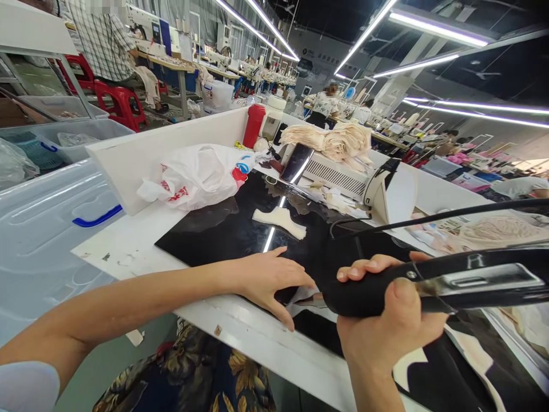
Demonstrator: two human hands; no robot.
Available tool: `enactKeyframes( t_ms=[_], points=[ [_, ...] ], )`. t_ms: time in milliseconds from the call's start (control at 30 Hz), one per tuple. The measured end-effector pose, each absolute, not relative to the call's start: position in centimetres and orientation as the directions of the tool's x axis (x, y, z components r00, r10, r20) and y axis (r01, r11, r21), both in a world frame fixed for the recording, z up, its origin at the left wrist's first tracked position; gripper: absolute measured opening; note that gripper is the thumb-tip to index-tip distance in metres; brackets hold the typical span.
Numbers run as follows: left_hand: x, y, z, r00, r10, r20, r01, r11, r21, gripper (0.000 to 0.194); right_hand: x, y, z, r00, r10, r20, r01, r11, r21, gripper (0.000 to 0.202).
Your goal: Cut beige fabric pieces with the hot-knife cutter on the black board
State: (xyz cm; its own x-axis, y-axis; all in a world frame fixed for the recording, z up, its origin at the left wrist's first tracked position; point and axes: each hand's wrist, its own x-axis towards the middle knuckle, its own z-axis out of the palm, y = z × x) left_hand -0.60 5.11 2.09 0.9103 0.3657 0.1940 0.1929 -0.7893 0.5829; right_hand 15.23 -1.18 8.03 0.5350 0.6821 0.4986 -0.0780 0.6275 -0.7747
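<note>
My right hand (390,309) is wrapped round a black handheld tool (472,280) with a silver metal inset; its exact kind I cannot make out. The thumb presses on its near side, and a brownish, metal-looking tip (315,299) points left towards my left hand (270,280). That hand is palm down, thumb and fingers apart, over the edge of the black work sheet (206,234). A pale scrap (298,296) shows beside its fingertips, partly hidden. Beyond the hands, a cream curved cut piece (281,220) lies flat on the sheet.
A white plastic bag (201,177) lies at the left. Farther back are a phone (297,162), a red bottle (254,126) and stacked cream fabric pieces (330,140) on a slotted white box (334,174). A black cord (446,216) crosses the right side. Clear bins (55,223) stand left.
</note>
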Motion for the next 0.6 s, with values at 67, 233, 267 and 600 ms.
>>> enactKeyframes(
  t_ms=[67,233,267,600],
  points=[
    [-0.7,5.1,2.0,0.906,0.358,0.228,0.168,-0.797,0.581,0.06,15.6,-1.2,8.2,0.544,0.667,0.509,-0.062,0.637,-0.768,0.043],
    [-1.5,5.3,2.4,0.902,0.329,0.281,0.124,-0.818,0.562,0.024,16.6,-1.1,8.8,0.585,0.639,0.5,-0.031,0.633,-0.773,0.045],
    [-1.7,5.4,2.6,0.904,0.325,0.28,0.124,-0.823,0.554,0.018,16.8,-1.1,8.8,0.593,0.635,0.495,-0.027,0.631,-0.776,0.045],
    [-4.6,8.8,3.2,0.867,0.397,0.302,0.273,-0.884,0.379,0.017,17.6,-0.7,8.6,0.621,0.601,0.503,0.013,0.634,-0.774,0.048]
  ],
)
